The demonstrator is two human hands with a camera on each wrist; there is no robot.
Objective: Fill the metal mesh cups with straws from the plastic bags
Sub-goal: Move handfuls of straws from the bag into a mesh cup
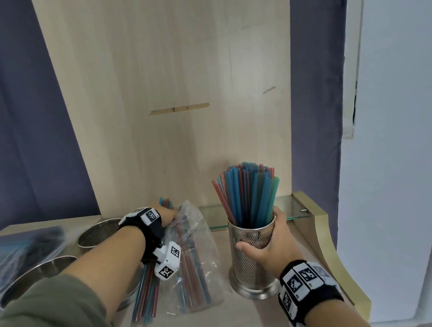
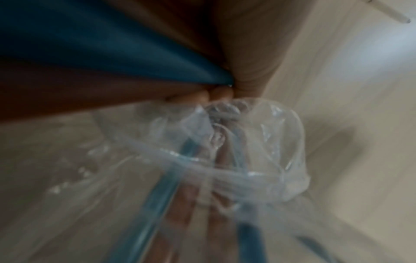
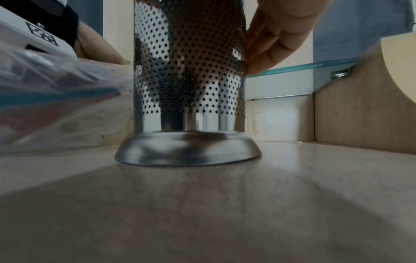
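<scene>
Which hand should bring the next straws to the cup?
Left. The left hand already grips straws beside the open plastic bag, while the right hand steadies the filled mesh cup.

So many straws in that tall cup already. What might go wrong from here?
1. The tall mesh cup looks crammed; pushing the bundle that the left hand grips into it may splay straws out.
2. The open plastic bag could drag along and spill its remaining straws.
3. The cup may tip if the right hand loosens.
</scene>
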